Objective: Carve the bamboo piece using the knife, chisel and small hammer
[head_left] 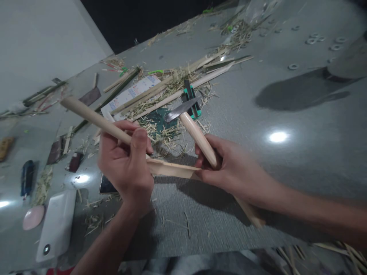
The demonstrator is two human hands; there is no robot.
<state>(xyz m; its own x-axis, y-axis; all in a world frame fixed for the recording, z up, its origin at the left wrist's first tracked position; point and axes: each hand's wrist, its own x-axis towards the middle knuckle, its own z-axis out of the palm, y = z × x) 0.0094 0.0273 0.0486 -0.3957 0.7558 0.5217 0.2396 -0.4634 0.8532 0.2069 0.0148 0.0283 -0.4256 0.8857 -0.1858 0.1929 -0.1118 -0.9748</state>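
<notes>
My left hand is closed around a pale wooden stick, which sticks out to the upper left. Between my hands the stick shows a flat, cut stretch. My right hand holds a small tool with a smooth wooden handle and a pointed metal head at its far end. The thumb of that hand also lies on the stick's cut part, and a length of pale wood comes out below the hand toward the lower right.
Shavings, long strips and a white printed card lie behind my hands, beside a green and black holder. A white power bank, pink oval object and blue tool are at left. Metal rings lie at the upper right.
</notes>
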